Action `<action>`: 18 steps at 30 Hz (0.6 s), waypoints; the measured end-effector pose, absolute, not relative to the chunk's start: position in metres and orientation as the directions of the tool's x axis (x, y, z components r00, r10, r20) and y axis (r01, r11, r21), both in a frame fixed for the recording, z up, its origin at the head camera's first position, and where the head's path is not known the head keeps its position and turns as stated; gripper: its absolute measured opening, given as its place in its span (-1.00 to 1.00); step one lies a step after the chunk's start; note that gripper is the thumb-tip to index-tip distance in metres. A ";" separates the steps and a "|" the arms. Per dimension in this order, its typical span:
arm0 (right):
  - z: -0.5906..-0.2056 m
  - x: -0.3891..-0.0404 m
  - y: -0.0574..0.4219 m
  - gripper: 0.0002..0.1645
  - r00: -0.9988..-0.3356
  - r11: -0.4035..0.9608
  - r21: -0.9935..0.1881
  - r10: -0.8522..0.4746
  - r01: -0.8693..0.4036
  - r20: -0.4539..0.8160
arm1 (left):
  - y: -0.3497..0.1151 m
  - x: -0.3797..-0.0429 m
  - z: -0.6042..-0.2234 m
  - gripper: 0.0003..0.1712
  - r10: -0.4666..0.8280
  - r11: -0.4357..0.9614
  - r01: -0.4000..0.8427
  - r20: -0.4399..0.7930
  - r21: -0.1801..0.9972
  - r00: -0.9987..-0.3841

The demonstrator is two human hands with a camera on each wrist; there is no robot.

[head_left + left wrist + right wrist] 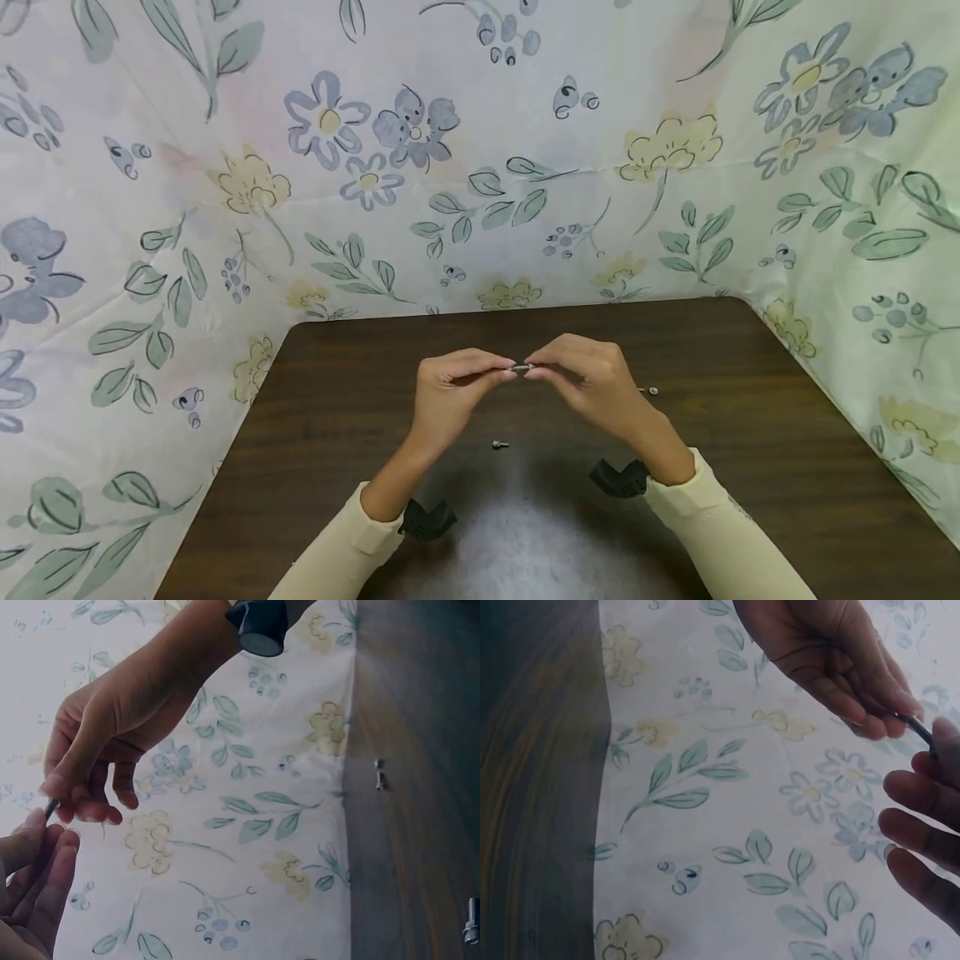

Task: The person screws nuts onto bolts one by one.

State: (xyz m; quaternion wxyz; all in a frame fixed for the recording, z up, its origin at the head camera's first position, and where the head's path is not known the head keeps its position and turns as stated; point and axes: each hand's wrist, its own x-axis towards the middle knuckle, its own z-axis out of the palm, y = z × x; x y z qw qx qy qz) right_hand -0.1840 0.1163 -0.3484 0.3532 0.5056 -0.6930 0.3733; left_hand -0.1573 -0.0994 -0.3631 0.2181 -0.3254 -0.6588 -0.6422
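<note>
In the head view a slim metal bolt (521, 367) is held level above the table between both hands. My left hand (447, 393) pinches its left end between thumb and fingertips. At the other end, the thumb and index finger of my right hand (592, 382) grip it. The fingertips cover both ends of the bolt. From the right wrist, its dark shaft (916, 732) shows slanting between the two hands, and the right hand's other fingers (922, 799) are spread apart.
On the dark wooden table (360, 433) a small bolt (500, 444) lies nearer me, between the forearms. Another small metal piece (653, 391) lies beside the right wrist. A flowered cloth (480, 242) stands behind the table and along its sides. Both wrists wear black camera mounts.
</note>
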 end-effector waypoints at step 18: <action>-0.354 -0.180 0.116 -0.49 -0.380 0.237 -0.301 -0.454 -0.923 0.806 | -0.100 -0.154 -0.362 -0.88 0.155 -0.022 0.712 0.706 0.702 -0.691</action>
